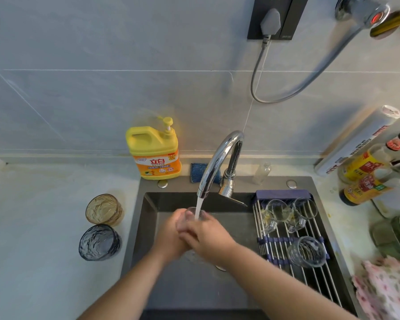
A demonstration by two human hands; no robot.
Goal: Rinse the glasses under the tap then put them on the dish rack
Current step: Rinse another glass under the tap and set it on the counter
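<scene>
Glass [191,213] (clear, round) under curved chrome tap [217,155] stream; left hand [169,239], right hand [209,237], each grip wrapped round it

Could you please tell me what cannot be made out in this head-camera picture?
- Head view: the glass under the tap shows mainly its rim; the left hand and right hand, wrapped round it, hide its body.
- Head view: the right forearm mostly covers the drain.
- Head view: clear glasses at the far end of the dish rack overlap; their number is unsure.
- Head view: the floral cloth is cut by the frame's edge.
</scene>
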